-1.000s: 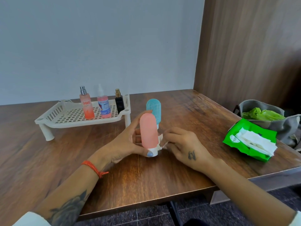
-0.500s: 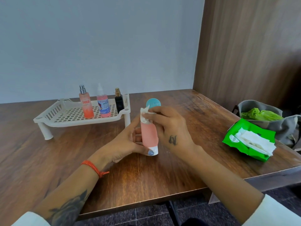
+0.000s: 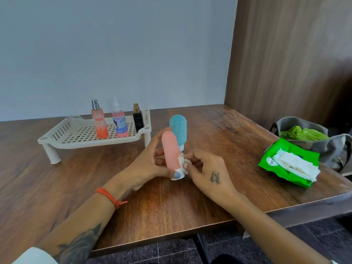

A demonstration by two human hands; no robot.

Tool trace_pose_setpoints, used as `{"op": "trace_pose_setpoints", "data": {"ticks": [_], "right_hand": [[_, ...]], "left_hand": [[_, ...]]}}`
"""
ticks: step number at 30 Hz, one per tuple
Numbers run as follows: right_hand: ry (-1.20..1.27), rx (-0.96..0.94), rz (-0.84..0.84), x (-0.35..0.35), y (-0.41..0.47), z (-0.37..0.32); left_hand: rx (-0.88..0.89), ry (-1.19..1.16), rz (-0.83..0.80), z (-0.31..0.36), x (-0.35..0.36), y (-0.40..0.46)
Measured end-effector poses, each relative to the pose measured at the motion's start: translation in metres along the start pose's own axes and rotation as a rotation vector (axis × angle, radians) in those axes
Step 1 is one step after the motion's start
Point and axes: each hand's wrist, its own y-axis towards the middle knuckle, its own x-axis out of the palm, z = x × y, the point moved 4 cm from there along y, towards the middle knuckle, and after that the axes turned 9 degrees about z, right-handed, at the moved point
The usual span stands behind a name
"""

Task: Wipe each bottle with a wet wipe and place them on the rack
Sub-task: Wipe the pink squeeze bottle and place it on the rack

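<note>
Right hand (image 3: 207,168) is pinching a crumpled wet wipe (image 3: 183,163) against the lower side of the pink squeeze bottle (image 3: 171,151), just above its white cap. Left hand (image 3: 150,164) is curled round that bottle from the other side, thumb on the cap, holding it upright, cap down, on the bench (image 3: 76,187). So this looks like the wiping step, on the pink bottle. Just behind it stands the blue squeeze bottle (image 3: 178,128), cap down too, apparently waiting its turn. Over to the left, the white rack (image 3: 76,134) already carries three: the orange spray bottle (image 3: 99,121), a pink pump bottle (image 3: 119,122) and a small black perfume bottle (image 3: 138,120). The green wipes pack (image 3: 289,164) lies open well to the right. Next up, probably: finish the wipe, then carry the pink one left to the rack's open space.
</note>
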Motion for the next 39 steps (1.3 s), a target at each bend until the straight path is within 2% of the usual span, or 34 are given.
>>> {"op": "trace_pose_setpoints", "data": {"ticks": [2, 3, 6, 9, 12, 14, 16, 18, 20, 22, 24, 26, 28, 32, 36, 39], "right_hand": [[0.007, 0.031, -0.015, -0.002, -0.004, 0.002], [-0.009, 0.015, 0.038, -0.006, -0.004, 0.000], [-0.117, -0.229, 0.252, -0.016, -0.010, -0.015], [-0.201, -0.416, 0.219, -0.009, -0.022, -0.028], [-0.282, -0.467, 0.181, -0.009, -0.023, -0.034], [-0.254, -0.455, 0.153, -0.010, -0.020, -0.035], [-0.141, -0.372, 0.148, -0.010, -0.016, -0.035], [0.019, -0.163, 0.189, -0.009, -0.010, -0.030], [0.316, 0.279, 0.168, -0.004, -0.004, -0.020], [0.817, 0.784, 0.032, 0.010, -0.006, -0.015], [1.204, 1.058, -0.007, 0.016, -0.009, -0.023], [1.427, 1.204, 0.039, 0.017, -0.010, -0.028], [1.510, 1.300, 0.046, 0.020, -0.012, -0.029], [1.425, 1.323, -0.041, 0.020, -0.015, -0.027], [1.340, 1.225, -0.052, 0.010, -0.011, -0.020], [1.057, 0.974, 0.033, -0.002, -0.002, -0.013]], "left_hand": [[-0.002, -0.034, 0.009, 0.001, -0.001, 0.000], [-0.009, -0.065, 0.027, 0.002, -0.001, 0.000], [-0.023, -0.175, 0.104, 0.006, -0.003, 0.001], [0.000, -0.235, 0.139, 0.006, -0.006, 0.002], [0.021, -0.223, 0.156, 0.007, -0.009, 0.002], [0.054, -0.208, 0.172, 0.008, -0.010, 0.002], [0.081, -0.199, 0.182, 0.008, -0.010, 0.003], [0.106, -0.187, 0.211, 0.009, -0.011, 0.003], [0.127, -0.188, 0.216, 0.010, -0.011, 0.002], [0.149, -0.196, 0.223, 0.011, -0.009, 0.001], [0.172, -0.201, 0.243, 0.012, -0.010, 0.000], [0.207, -0.181, 0.260, 0.014, -0.011, 0.000], [0.238, -0.146, 0.273, 0.017, -0.013, -0.001], [0.270, -0.034, 0.273, 0.015, -0.014, 0.001], [0.273, -0.052, 0.308, 0.016, -0.015, 0.000], [0.279, -0.071, 0.307, 0.016, -0.016, 0.001]]}}
